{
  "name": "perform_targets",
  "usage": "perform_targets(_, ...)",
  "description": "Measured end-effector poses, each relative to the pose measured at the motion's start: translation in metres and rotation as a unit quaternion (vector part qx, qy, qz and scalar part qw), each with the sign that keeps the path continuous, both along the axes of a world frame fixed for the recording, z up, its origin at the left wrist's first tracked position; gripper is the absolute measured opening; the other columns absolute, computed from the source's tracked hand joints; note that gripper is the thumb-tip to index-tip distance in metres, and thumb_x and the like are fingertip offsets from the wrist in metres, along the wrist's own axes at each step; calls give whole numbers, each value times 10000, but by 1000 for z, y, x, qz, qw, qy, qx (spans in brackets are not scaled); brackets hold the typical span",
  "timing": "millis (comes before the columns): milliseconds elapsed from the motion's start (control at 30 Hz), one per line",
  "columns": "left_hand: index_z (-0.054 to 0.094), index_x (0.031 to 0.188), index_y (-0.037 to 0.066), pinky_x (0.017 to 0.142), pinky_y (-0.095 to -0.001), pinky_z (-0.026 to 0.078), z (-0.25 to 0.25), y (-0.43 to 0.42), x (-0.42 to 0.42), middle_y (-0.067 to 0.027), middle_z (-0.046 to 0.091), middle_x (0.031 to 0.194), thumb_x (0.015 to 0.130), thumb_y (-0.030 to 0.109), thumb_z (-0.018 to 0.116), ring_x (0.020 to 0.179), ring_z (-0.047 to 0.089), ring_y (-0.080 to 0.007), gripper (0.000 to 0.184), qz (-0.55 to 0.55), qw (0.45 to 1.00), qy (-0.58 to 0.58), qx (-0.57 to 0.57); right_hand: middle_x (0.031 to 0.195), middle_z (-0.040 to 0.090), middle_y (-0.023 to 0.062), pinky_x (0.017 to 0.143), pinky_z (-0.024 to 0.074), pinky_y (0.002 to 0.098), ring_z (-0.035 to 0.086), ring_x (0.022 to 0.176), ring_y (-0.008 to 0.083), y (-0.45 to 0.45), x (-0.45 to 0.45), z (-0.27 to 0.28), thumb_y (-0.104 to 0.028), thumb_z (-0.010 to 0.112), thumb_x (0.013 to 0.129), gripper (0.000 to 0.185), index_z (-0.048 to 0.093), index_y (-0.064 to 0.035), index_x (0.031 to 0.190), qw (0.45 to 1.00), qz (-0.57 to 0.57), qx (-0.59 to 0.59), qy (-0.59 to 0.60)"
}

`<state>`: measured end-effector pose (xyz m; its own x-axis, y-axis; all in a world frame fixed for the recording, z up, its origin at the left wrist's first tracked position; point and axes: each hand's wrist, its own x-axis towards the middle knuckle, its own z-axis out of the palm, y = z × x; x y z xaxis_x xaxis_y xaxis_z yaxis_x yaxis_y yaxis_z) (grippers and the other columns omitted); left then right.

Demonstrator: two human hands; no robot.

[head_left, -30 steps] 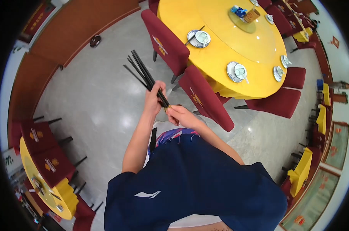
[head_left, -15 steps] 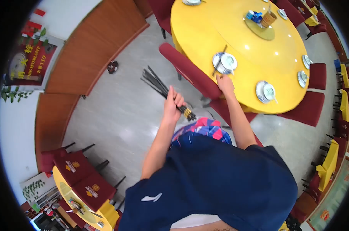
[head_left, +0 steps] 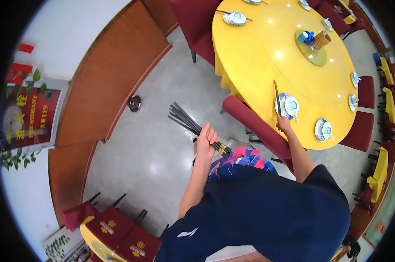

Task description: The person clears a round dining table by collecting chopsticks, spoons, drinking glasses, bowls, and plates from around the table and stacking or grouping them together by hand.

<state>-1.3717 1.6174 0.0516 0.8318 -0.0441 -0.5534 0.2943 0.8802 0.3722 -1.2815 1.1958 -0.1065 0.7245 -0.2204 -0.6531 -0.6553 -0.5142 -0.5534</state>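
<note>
My left hand (head_left: 207, 139) is wrapped round a bundle of black chopsticks (head_left: 183, 117) with gold bands near their lower ends, held over the grey floor. At the near edge of the round yellow table (head_left: 249, 65), my right hand (head_left: 283, 124) is closed on the end of a pair of black chopsticks (head_left: 277, 96). That pair lies along the left side of a blue-and-white plate (head_left: 281, 112), which bears a bowl (head_left: 291, 105) and a white spoon. To the right sits another plate (head_left: 320, 133) with a bowl and spoon.
A maroon chair (head_left: 254, 124) stands against the table's near side, and another (head_left: 197, 26) is at the upper left. A brown holder (head_left: 321, 39) and a blue item (head_left: 307, 38) are at the table's centre. A dark red object (head_left: 134, 103) lies on the floor by the wood panelling.
My right hand has left the bundle and reached out to the table, where it now holds chopsticks beside the plate. The view has shifted, and the bundle stays in my left hand.
</note>
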Motion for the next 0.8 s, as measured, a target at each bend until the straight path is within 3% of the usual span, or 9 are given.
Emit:
perform_targets(133,350,650,171,509,-253,325,16,56,79,45,289,541,1003,356,509,466,299,-70,429,-78,995,-61,3,541,454,4,423,321,259,419,456,96,112,5,96,-364,449,1015,380,511,-84,765,973,-23,63,-219)
perform_targets(200,431,729,134,508,-245,324,34,87,112,43,298,565,1002,432,498,476,292,-68,410,-109,989,-88,49,615,512,23,521,408,325,505,566,132,218,19,174,-361,424,1017,396,528,-51,793,972,32,31,-233)
perform_targets(233,431,729,134,508,-245,324,42,101,129,43,298,565,1002,432,498,476,292,-68,410,-117,987,-100,49,633,528,27,542,423,326,524,583,131,269,26,205,-337,428,1019,373,537,-50,808,965,32,139,-222)
perform_targets(267,441,747,125,507,-240,321,47,115,144,37,329,602,999,435,502,484,308,-69,404,-131,982,-122,55,641,533,27,547,429,310,527,589,125,301,32,188,-308,441,1021,348,540,-49,810,941,94,169,-279)
perform_targets(500,425,744,124,512,-239,346,23,176,228,-1,479,828,994,339,527,541,380,-81,345,-192,961,-188,68,604,566,44,534,440,338,545,536,161,470,50,225,-325,448,1014,389,543,-28,782,947,134,284,-64)
perform_targets(533,493,756,100,516,-246,416,18,179,238,-26,559,780,970,241,562,556,478,-106,265,-160,976,-147,33,604,566,44,534,440,338,545,536,161,474,63,225,-325,448,1014,389,543,-28,782,949,127,282,-62)
perform_targets(600,482,751,106,538,-264,453,11,191,255,-50,589,776,967,240,566,579,529,-132,268,-184,976,-107,52,607,619,84,562,475,349,608,547,196,479,94,227,-413,438,1004,481,609,-17,792,942,297,102,-115)
perform_targets(767,475,777,97,623,-373,565,0,238,336,-111,640,745,974,301,560,622,634,-209,295,-209,971,-50,105,621,663,136,581,527,352,644,544,225,468,227,221,-577,458,941,639,701,-10,773,960,259,103,-7)
perform_targets(800,472,795,92,634,-393,578,0,250,356,-91,604,693,979,317,552,590,613,-205,301,-201,971,-29,126,616,653,120,543,507,339,634,538,201,470,257,209,-583,455,944,643,686,-8,769,967,220,102,-71)
